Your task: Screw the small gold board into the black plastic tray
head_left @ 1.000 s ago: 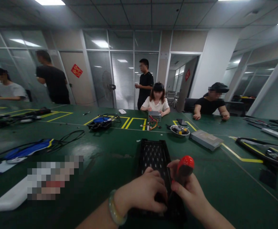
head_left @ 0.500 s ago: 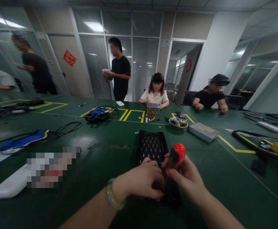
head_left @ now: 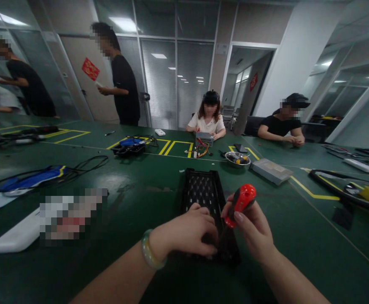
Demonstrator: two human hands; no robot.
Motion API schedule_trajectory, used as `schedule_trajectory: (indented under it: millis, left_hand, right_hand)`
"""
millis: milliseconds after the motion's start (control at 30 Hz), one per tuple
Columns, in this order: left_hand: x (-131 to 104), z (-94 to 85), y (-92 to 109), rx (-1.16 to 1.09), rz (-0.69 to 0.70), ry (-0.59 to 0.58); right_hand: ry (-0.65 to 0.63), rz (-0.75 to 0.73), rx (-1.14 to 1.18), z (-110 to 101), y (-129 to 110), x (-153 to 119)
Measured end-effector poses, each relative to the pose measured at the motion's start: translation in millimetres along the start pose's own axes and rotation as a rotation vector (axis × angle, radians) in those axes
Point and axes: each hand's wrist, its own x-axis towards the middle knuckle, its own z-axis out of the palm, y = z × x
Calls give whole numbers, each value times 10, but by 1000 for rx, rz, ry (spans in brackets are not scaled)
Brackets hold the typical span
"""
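My right hand [head_left: 255,228] grips a screwdriver [head_left: 246,196] by its red and black handle. The handle leans up to the right, and the dark shaft slants down toward a black rectangular panel [head_left: 200,185]. That panel lies on the table with rows of small light spots across its ribbed face. Over its near half rests my left hand [head_left: 192,230], fingers curled down and closed close to the screwdriver's shaft. What lies between those fingertips is hidden. A pale green bangle [head_left: 152,249] circles my left wrist.
A metal bowl of small parts [head_left: 238,159] and a grey flat box [head_left: 272,170] stand beyond my right hand. To the left lie a white device [head_left: 16,236] and a blue cabled item [head_left: 32,179]. A co-worker [head_left: 210,118] sits opposite with a grey box [head_left: 205,138].
The screwdriver handle has moved slightly right and up with my right hand, tilting more to the right. My left hand stays nearly still. The standing person has shifted left.
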Motion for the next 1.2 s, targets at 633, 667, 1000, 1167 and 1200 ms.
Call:
schedule_trajectory:
  millis: [633, 667, 1000, 1167, 1200]
  left_hand:
    - [-173, -106, -669, 105, -680, 596]
    - [-182, -78, -734, 105, -717, 619]
    - [-168, 158, -1038, 49, -826, 661]
    - [-162, 201, -1096, 5, -829, 655]
    - [-162, 204, -1102, -5, -822, 654]
  right_hand:
    - [218, -119, -601, -212, 365, 256]
    - [119, -117, -670, -229, 388, 258]
    - [-344, -71, -1197, -291, 496, 291]
    - [-390, -66, -1282, -274, 515, 286]
    - [-396, -59, -1286, -271, 520, 285]
